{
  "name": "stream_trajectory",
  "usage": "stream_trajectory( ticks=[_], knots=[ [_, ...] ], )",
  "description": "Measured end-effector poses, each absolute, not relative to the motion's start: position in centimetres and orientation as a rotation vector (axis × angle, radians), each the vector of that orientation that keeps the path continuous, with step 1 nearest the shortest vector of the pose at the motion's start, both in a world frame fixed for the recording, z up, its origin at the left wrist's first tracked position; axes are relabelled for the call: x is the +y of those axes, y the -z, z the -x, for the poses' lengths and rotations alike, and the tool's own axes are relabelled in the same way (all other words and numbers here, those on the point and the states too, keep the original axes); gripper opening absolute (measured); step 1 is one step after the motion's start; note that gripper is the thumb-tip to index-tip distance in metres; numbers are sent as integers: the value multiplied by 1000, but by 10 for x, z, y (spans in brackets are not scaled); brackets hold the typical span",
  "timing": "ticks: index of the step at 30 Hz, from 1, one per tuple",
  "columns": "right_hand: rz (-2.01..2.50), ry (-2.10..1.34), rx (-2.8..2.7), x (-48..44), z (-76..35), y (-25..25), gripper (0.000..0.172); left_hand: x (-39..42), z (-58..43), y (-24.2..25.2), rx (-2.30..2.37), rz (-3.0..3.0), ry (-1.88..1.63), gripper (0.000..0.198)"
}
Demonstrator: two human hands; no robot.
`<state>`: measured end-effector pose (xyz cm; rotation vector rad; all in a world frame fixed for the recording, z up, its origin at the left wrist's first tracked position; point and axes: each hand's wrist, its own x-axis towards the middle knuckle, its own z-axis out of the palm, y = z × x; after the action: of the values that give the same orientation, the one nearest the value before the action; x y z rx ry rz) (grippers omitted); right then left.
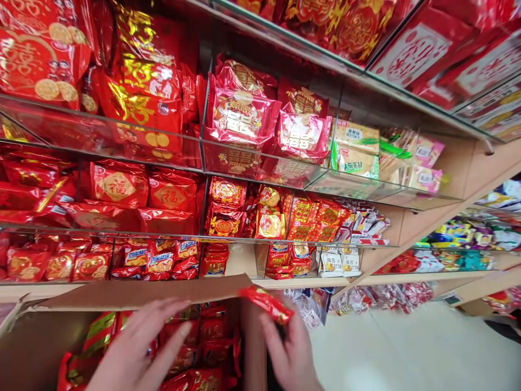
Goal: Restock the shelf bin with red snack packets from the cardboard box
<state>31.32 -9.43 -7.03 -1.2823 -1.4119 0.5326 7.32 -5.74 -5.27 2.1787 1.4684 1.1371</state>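
Red packet (pixel 268 305): our right hand (pixel 297 355) held it beside the cardboard box (pixel 122 293), its left end close by the flap's right corner in view.
Right-hand grip: our fingers were closed around the packet's lower part while its left end stuck out free; we judged that a light pinch on slick wrapping could have let it slip, to the floor (pixel 391 347) or into the box.
Left hand (pixel 138 347): its fingers were spread, the thumb well apart, and we saw nothing in them; blur kept us from telling whether they touched the packed red packets (pixel 214 328) below.
Crushing: we reckoned that a hard push down there could have cracked whatever the wrappers held.
Torn cardboard: the far flap stood up between our hands and the shelves, ragged at its left corner; a packet or knuckle might have snagged on it.
Clear fronts: a see-through strip (pixel 264 163) ran along the middle tier, and we thought a hasty reach could have knocked it.
Low tier: red packs (pixel 215 260) stood left of a clear divider, white packs (pixel 340 260) farther right.
Under the shelves: bagged goods (pixel 382 298) lay near the floor.
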Motion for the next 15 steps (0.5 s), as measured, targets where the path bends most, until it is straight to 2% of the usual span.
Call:
stream_trajectory(
  ticks=[2, 4, 9, 15],
  knots=[
    [1378, -216, -1623, -67, -345, 64, 30, -32, -50, 48, 1583, -2363, -973, 34],
    [1500, -143, -1839, -34, -362, 64, 29, -11, -36, 46, 1688, -2423, -757, 40],
    [1837, -370, -2185, 44, -352, 85, 31, 1, -37, 50, 1917, -2352, -204, 47],
    [2004, -534, -2066, 119, -323, 120, 22, -8, -44, 50, 1973, -2316, -79, 49]
  ],
)
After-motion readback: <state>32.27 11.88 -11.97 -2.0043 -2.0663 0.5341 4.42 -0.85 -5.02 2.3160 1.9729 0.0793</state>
